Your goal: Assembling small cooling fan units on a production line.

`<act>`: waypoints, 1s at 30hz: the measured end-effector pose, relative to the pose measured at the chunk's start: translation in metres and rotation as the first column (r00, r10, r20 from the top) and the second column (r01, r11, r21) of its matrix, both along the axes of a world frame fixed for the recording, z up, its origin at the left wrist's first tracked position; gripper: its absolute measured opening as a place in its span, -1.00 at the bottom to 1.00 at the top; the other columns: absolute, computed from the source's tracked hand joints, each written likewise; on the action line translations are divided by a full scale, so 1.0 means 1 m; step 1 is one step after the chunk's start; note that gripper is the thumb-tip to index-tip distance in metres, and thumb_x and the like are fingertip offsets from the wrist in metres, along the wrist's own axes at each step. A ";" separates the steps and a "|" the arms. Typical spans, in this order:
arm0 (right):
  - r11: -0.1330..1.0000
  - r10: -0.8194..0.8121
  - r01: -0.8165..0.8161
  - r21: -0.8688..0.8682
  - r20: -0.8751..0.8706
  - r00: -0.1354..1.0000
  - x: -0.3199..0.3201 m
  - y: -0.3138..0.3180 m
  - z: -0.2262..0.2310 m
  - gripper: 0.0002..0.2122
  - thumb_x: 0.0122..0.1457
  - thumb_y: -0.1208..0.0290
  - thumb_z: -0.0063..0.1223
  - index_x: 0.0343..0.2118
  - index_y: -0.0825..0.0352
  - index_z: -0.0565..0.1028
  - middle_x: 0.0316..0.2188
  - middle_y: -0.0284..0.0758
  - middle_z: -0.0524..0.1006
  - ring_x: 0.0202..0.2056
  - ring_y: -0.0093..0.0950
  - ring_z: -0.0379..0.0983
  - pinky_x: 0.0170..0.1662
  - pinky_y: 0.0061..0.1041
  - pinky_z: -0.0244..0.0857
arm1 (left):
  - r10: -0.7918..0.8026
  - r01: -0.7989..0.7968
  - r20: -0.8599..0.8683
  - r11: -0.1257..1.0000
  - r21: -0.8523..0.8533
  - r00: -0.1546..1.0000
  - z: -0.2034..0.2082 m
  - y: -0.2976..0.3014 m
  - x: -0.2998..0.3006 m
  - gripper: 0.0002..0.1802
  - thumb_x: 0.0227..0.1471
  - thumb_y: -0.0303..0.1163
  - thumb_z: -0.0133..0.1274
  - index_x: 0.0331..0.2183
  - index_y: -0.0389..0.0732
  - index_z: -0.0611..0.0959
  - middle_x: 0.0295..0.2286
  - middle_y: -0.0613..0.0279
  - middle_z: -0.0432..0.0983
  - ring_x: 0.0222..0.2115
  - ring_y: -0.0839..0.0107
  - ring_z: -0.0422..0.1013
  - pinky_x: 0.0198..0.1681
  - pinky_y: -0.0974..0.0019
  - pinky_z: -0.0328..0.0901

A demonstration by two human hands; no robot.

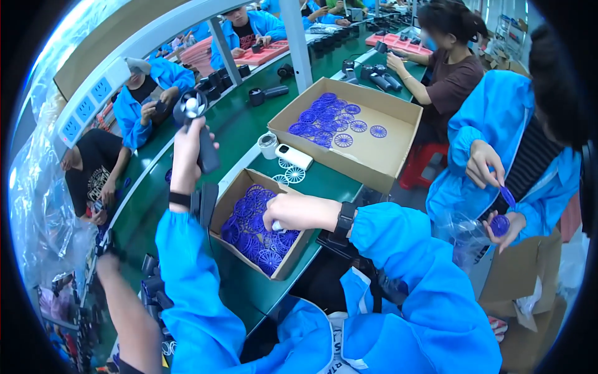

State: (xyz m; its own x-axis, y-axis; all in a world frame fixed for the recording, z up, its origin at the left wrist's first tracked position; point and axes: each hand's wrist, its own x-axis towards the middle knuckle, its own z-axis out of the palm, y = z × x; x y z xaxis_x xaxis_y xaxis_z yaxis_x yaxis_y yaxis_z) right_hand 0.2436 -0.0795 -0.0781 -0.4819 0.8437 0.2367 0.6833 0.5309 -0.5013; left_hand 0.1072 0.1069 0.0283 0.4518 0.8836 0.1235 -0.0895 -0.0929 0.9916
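Note:
My left hand (187,153) is raised above the green table and grips a black hand-held fan (196,124) by its handle, the round fan head at the top. My right hand (288,212) reaches down into a small cardboard box (233,190) full of purple round fan grilles (252,234); its fingers are closed among them around something small and white, which I cannot identify. Both my arms are in blue sleeves, and a black band sits on each wrist.
A larger cardboard box (398,134) with several purple grilles lies further back. Between the boxes are a white cup (268,144), a white rectangular device (294,156) and white grilles (293,174). A person in blue (498,149) at right holds purple grilles. Other workers sit around the green tables.

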 end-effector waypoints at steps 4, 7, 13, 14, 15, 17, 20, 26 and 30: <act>0.972 -0.179 0.213 0.094 -0.284 0.942 -0.012 -0.008 0.013 -0.85 -0.08 0.62 0.07 -0.38 0.36 0.55 -0.47 -0.21 0.50 -0.35 -0.27 0.47 -0.26 -0.39 0.34 | -0.087 0.088 -0.021 0.993 0.082 0.996 -0.003 -0.078 -0.019 -0.49 0.01 -0.41 0.07 -0.04 -0.16 0.22 -0.45 0.16 0.39 -0.55 0.43 0.40 -0.61 0.40 0.36; 0.883 -0.302 0.447 0.141 -0.560 0.772 -0.016 -0.021 0.036 -0.86 -0.05 0.65 0.04 -0.39 0.35 0.54 -0.47 -0.26 0.46 -0.37 -0.36 0.45 -0.27 -0.46 0.33 | -0.020 0.011 0.190 0.999 0.051 0.982 -0.003 -0.116 -0.027 -0.41 -0.03 -0.51 0.10 -0.01 -0.09 0.18 -0.41 0.15 0.39 -0.56 0.41 0.40 -0.62 0.39 0.36; 0.534 -0.233 0.772 0.345 -0.817 0.527 -0.018 -0.051 0.078 -0.83 0.00 0.72 -0.02 -0.34 0.36 0.47 -0.30 -0.32 0.35 -0.30 -0.52 0.39 -0.26 -0.58 0.31 | -0.254 0.231 0.243 0.965 0.121 0.936 -0.010 -0.190 -0.007 -0.04 -0.09 -0.56 0.13 0.20 0.00 -0.07 -0.36 0.13 0.40 -0.55 0.41 0.42 -0.59 0.37 0.38; 0.553 -0.229 0.758 0.345 -0.812 0.536 -0.017 -0.058 0.079 -0.83 0.00 0.72 -0.02 -0.34 0.36 0.47 -0.30 -0.32 0.35 -0.30 -0.52 0.39 -0.26 -0.58 0.31 | -0.261 0.217 0.283 0.960 0.177 0.923 -0.010 -0.200 -0.001 0.03 -0.12 -0.59 0.15 0.22 0.01 -0.12 -0.32 0.11 0.39 -0.49 0.41 0.43 -0.52 0.37 0.40; 0.558 -0.128 0.741 0.374 -0.843 0.522 -0.017 -0.062 0.078 -0.82 0.02 0.72 -0.02 -0.31 0.37 0.44 -0.29 -0.32 0.34 -0.28 -0.52 0.39 -0.24 -0.58 0.31 | -0.262 0.193 0.320 0.953 0.232 0.910 -0.010 -0.205 0.000 0.10 -0.15 -0.62 0.16 0.24 0.02 -0.18 -0.27 0.10 0.38 -0.44 0.40 0.44 -0.45 0.37 0.42; 0.578 -0.027 0.711 0.402 -0.861 0.509 -0.024 -0.064 0.079 -0.81 0.03 0.72 -0.02 -0.27 0.38 0.42 -0.28 -0.32 0.33 -0.26 -0.51 0.38 -0.23 -0.58 0.31 | -0.231 0.138 0.329 0.949 0.283 0.916 -0.010 -0.207 -0.002 0.11 -0.17 -0.65 0.15 0.24 0.01 -0.19 -0.32 0.13 0.39 -0.46 0.42 0.43 -0.46 0.38 0.40; 0.565 0.109 0.758 0.327 -0.940 0.325 -0.035 -0.068 0.080 -0.86 0.01 0.68 0.06 -0.36 0.35 0.47 -0.31 -0.32 0.31 -0.33 -0.53 0.37 -0.26 -0.56 0.31 | -0.223 0.078 0.339 0.916 0.393 0.914 -0.013 -0.210 -0.002 0.14 -0.20 -0.71 0.13 0.24 -0.02 -0.20 -0.43 0.20 0.41 -0.51 0.47 0.41 -0.46 0.40 0.37; 0.398 0.032 0.681 0.615 -0.751 0.660 -0.035 -0.077 0.074 -0.79 -0.01 0.63 0.11 -0.27 0.36 0.43 -0.18 -0.19 0.33 -0.18 -0.37 0.40 -0.14 -0.46 0.36 | -0.099 -0.161 0.446 0.846 0.509 0.890 -0.013 -0.215 -0.004 0.15 -0.27 -0.68 0.17 0.23 -0.08 -0.17 -0.35 0.20 0.41 -0.40 0.49 0.41 -0.33 0.41 0.37; 0.239 -0.294 0.533 0.812 -0.463 0.836 -0.030 -0.083 0.072 -0.74 -0.06 0.60 0.18 -0.26 0.35 0.46 -0.08 -0.09 0.34 -0.10 -0.26 0.40 -0.10 -0.37 0.36 | -0.048 -0.258 0.466 0.780 0.570 0.884 -0.011 -0.214 -0.007 0.15 -0.28 -0.67 0.18 0.23 -0.14 -0.17 -0.30 0.20 0.40 -0.38 0.49 0.41 -0.29 0.41 0.36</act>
